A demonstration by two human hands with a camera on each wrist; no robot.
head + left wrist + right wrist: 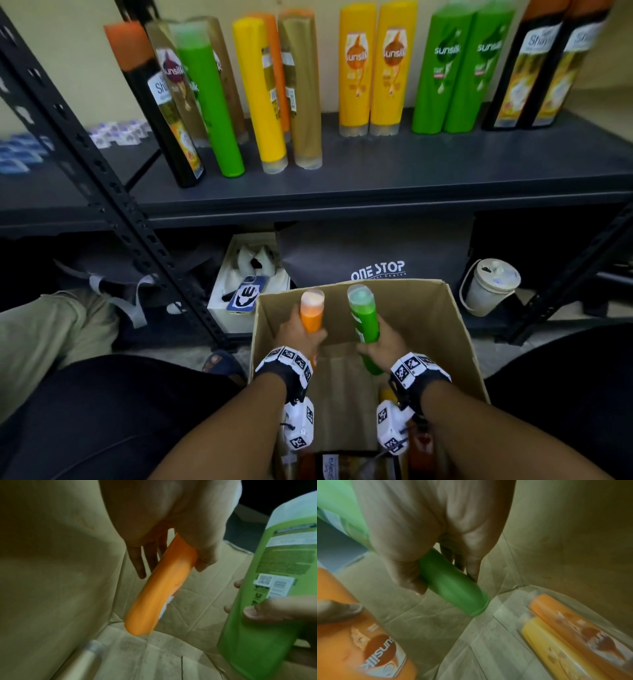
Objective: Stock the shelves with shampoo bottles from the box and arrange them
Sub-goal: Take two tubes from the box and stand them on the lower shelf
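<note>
Both hands are inside the open cardboard box (442,308). My left hand (298,334) grips an orange shampoo bottle (312,313), cap end up; the left wrist view shows that orange bottle (163,588) hanging above the box floor. My right hand (380,344) grips a green shampoo bottle (364,318), also upright; the right wrist view shows the green bottle (453,584) in my curled fingers. An orange bottle (573,622) and a yellow bottle (556,649) lie on the box floor. The dark shelf (394,171) above carries several bottles.
Leaning bottles (226,102) crowd the shelf's left part; upright yellow (373,68), green (459,68) and black (544,68) pairs stand to the right. Under the shelf sit a dark bag (376,253), a phone (248,293) on a white box and a white tub (489,286). A slanted metal upright (102,171) crosses the left.
</note>
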